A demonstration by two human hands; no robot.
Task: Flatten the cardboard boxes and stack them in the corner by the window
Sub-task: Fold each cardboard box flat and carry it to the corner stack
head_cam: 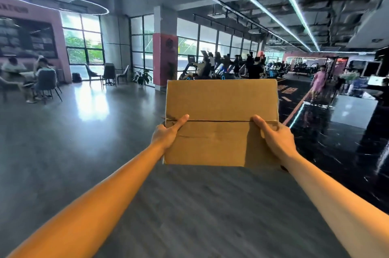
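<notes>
Both hands' fingers (283, 168) mostly hidden behind flattened cardboard box (221, 122).

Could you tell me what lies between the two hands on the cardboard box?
In the head view, only the flattened cardboard box spans between the left hand and the right hand: bare cardboard with a horizontal flap seam running across.

Pink wall (31, 8): raised lettering, too blurred to read.
Dark floor (289, 92): orange markings, unreadable.
Cardboard box (221, 110): no print.

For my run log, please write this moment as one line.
stage: carrying | item: flattened cardboard box | left hand: holds box | right hand: holds box | stacked: not yet
</notes>
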